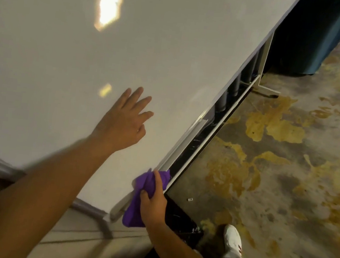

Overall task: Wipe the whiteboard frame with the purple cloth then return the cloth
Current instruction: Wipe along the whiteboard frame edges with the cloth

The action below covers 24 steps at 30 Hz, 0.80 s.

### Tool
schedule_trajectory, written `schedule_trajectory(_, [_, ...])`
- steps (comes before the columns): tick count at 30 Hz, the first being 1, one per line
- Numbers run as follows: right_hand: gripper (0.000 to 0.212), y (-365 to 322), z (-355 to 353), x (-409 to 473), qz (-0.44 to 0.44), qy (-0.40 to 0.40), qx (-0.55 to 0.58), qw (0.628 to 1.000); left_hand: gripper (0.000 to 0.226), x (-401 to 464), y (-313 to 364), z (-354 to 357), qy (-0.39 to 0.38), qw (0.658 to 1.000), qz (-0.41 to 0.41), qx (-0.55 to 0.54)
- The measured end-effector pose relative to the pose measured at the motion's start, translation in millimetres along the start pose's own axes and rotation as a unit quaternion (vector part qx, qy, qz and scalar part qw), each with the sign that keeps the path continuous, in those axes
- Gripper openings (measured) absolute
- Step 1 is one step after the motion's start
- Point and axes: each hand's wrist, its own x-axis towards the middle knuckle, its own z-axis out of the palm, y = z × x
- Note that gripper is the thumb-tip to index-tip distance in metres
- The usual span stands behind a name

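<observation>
Head view shows us one whiteboard (73, 37) filling the frame from 9 to 1 o'clock, its frame edge (180, 149) slanting toward 5 o'clock. We count two hands: our left hand (123, 121) rests on the board with fingers spread and straight, our right hand (154, 197) grips the single purple cloth (146, 192) against the frame at 6 o'clock. We judge wiping underway; next, slide the cloth along toward 1 o'clock.

Purple cloth (146, 192) partly hidden under the right hand (153, 202); whiteboard (68, 41) runs past the top and left edges; a white shoe (233, 239) blurred, both forearms cropped below
</observation>
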Motion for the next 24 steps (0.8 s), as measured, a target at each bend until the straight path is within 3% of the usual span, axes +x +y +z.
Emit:
schedule_trajectory(6, [0.076,12,3,-27,0.021,-0.073,-0.055,0.996,0.051,-32,6,-8,-0.008,1.000,-0.016,-0.009])
schedule_trajectory(10, [0.081,2,-37,-40,-0.002,-0.136,-0.121,0.983,0.051,-47,5,-11,-0.002,1.000,-0.026,-0.008])
schedule_trajectory(12, [0.083,-27,-74,-30,-0.034,-0.112,-0.127,0.985,0.052,-50,0,-13,0.004,1.000,-0.030,-0.007])
schedule_trajectory(15, [0.077,-97,-124,17,-0.126,0.017,-0.191,0.973,0.051,-56,-6,-18,0.009,0.999,-0.045,-0.012])
schedule_trajectory(19, [0.078,-176,-158,83,-0.281,0.143,-0.346,0.884,0.050,-60,-7,-24,0.026,0.997,-0.070,-0.019])
schedule_trajectory(22, [0.078,-183,-161,119,-0.315,0.109,-0.511,0.793,0.051,-58,-6,-22,0.031,0.997,-0.074,-0.012])
schedule_trajectory(24, [0.073,-167,-162,135,-0.276,0.070,-0.567,0.773,0.051,-56,-8,-18,0.033,0.997,-0.074,-0.008])
